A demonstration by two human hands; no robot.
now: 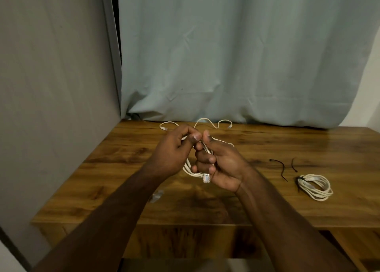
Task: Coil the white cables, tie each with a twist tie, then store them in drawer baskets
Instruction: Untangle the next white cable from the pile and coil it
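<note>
My right hand (220, 164) grips a partly wound white cable (191, 172) above the wooden table (127, 169); a clear plug hangs below its fingers. My left hand (174, 148) pinches a strand of the same cable just left of the right thumb. The cable's loose end (207, 121) trails in waves along the far edge of the table. A second white cable coil (316, 186), bound with a black twist tie, lies at the right. Two loose black twist ties (280, 169) lie just left of that coil.
A pale green curtain (236, 56) hangs behind the table. A grey wall panel (55, 97) closes in the left side. A small clear plug (157, 195) shows on the table beside my left forearm. Wooden drawer fronts (185, 241) sit under the near table edge.
</note>
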